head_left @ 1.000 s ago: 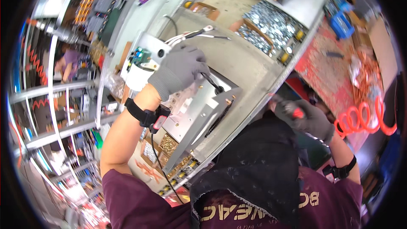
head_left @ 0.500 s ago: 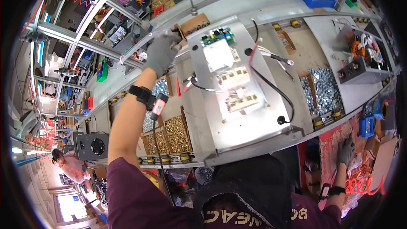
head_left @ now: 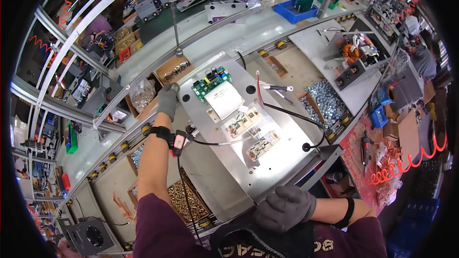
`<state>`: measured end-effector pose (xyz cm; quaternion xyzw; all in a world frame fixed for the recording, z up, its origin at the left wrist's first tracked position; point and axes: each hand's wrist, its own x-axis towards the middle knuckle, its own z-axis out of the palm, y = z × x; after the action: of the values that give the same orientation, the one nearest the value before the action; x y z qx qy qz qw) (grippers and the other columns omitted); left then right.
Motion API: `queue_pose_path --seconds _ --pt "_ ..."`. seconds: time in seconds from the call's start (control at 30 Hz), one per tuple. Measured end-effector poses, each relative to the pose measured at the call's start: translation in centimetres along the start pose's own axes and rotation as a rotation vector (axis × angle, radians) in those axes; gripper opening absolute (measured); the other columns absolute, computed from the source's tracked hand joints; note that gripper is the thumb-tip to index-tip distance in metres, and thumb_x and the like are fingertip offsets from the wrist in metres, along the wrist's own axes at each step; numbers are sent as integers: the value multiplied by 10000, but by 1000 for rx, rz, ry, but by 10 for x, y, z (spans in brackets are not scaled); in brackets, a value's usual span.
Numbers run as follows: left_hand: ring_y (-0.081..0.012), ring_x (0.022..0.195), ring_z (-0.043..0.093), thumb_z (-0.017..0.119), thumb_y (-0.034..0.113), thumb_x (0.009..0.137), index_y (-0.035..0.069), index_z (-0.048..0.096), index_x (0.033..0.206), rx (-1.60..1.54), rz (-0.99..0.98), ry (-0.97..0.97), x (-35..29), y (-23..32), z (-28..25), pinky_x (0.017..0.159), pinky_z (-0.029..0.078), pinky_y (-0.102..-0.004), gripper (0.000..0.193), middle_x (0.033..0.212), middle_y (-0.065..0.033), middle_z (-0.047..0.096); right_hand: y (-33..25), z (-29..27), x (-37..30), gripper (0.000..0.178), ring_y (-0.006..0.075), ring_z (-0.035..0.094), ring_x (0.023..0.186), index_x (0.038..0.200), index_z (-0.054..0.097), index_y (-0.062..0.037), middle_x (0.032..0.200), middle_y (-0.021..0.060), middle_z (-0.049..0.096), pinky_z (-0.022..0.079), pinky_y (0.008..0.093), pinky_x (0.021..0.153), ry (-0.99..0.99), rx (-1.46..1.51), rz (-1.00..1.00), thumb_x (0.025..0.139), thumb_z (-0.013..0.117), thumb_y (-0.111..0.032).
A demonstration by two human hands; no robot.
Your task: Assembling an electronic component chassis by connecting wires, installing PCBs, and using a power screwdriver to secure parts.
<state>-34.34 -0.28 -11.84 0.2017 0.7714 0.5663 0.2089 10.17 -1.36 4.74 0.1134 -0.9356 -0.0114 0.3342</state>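
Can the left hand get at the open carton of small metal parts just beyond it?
Probably yes: the left hand is at the edge of the metal plate, close to the carton, and nothing visible blocks the short way between.

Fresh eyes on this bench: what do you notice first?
Probably the bright metal plate mid-picture, with a green circuit board near its far end. The grey-gloved left hand is by its left edge, the gloved right hand by its near edge. A red coiled hose stands out at right.
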Motion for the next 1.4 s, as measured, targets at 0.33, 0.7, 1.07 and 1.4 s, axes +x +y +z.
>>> queue_pose_path --seconds 0.33,0.7,1.07,1.4 --pt "-176 681 637 456 231 966 -38 564 1002 9 -234 261 -316 -28 -69 611 536 -296 292 848 -136 634 218 -10 -77 355 280 539 986 988 588 -143 1080 106 587 393 450 892 127 -52 236 686 690 -300" --pt "-247 1049 556 678 366 841 15 469 1281 -889 -592 122 -483 54 123 922 464 -399 601 1181 -146 562 318 163 -274 239 314 609 938 1061 614 -122 1048 136 612 480 437 814 -940 239 715 834 591 -192" --pt "-211 956 563 544 287 941 -25 422 1258 -1007 -540 251 -461 46 143 866 476 -346 461 1115 -146 559 314 201 -304 198 323 610 999 995 649 -74 998 151 651 480 401 864 -947 299 686 815 594 -137" --pt "-182 899 606 584 184 894 -44 514 1235 -469 -488 488 -456 -29 58 835 488 -288 416 1003 -104 624 175 134 -183 358 121 557 771 1062 573 -51 900 43 600 440 239 619 -655 1914 1142 927 498 -375"
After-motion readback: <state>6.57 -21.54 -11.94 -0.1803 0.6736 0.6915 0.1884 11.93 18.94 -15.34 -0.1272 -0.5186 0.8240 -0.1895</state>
